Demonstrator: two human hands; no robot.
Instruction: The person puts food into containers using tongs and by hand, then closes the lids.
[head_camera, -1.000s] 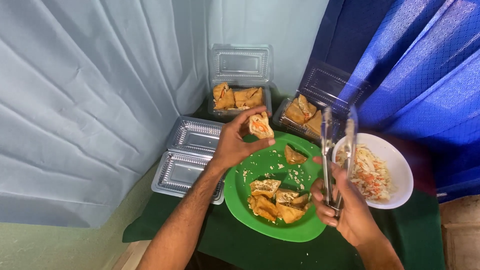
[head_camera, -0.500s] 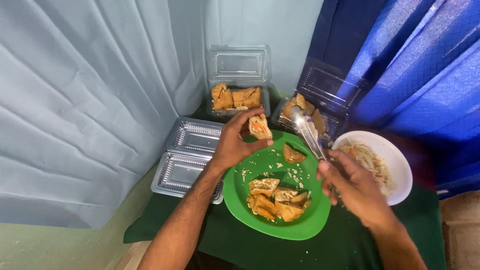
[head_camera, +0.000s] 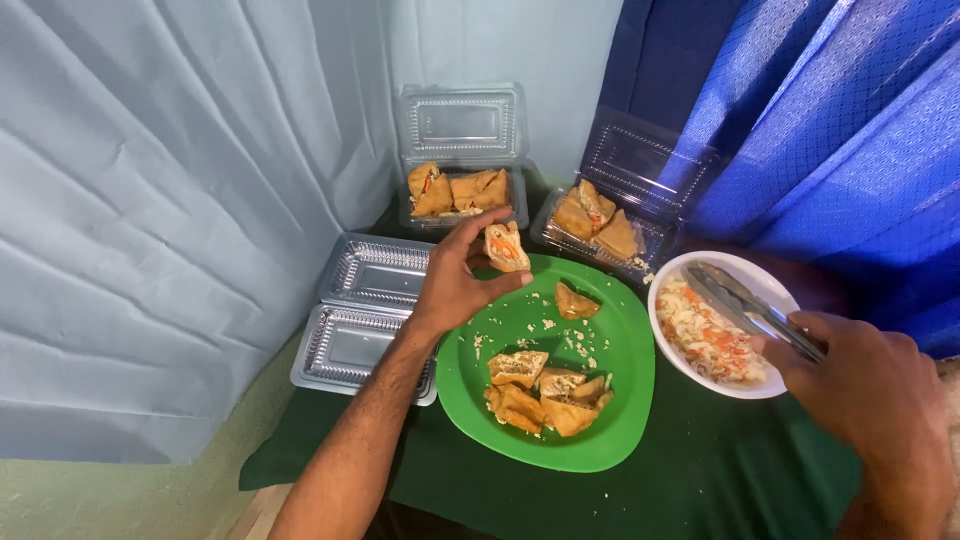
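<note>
Pale and blue curtains back a green-clothed table (head_camera: 700, 480) laid for filling pastries.
Left hand (head_camera: 455, 285) pinches a split pastry (head_camera: 505, 247) cut-side up over the green plate (head_camera: 610, 400) (crumbs land there); right hand (head_camera: 870, 385) grips metal tongs (head_camera: 745, 300), tips inside the white slaw bowl (head_camera: 672, 345).

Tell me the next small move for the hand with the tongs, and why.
Probably dip the tongs into the shredded salad in the white bowl and pinch some. The right hand holds them right over it, while the left hand holds a cut-open fried pastry above the green plate.
</note>
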